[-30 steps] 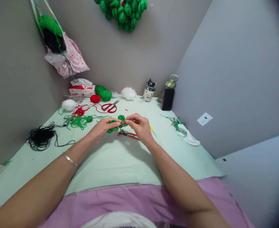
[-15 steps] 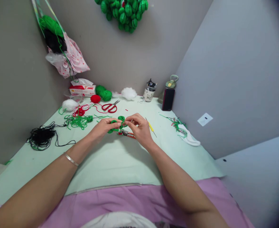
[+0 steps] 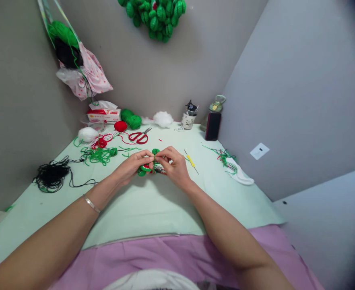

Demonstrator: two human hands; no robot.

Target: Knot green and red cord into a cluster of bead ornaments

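Note:
Both hands meet over the middle of the pale green table [image 3: 153,209]. My left hand [image 3: 133,164] pinches a small green crocheted piece with a bit of red showing [image 3: 144,170]. My right hand [image 3: 173,164] is closed on the same piece from the right, thumb and forefinger touching the left hand's fingertips. A small round green knob [image 3: 155,151] of the piece sticks up behind the fingers. Whatever thin tool or thread the right fingers hold is hidden. A yellow-handled crochet hook [image 3: 191,161] lies just right of my right hand.
Red scissors [image 3: 139,137], red yarn ball [image 3: 120,126], green yarn [image 3: 131,119], tangled green thread [image 3: 99,154] and black thread [image 3: 52,175] lie at the left and back. White stuffing [image 3: 163,119], a jar [image 3: 188,117], a dark box [image 3: 212,126] stand behind; thread scraps [image 3: 228,161] at right.
Both hands have drawn a little nearer to me and lower, pinching closer together. The red-handled snips that lay under the right hand are now hidden behind the hands.

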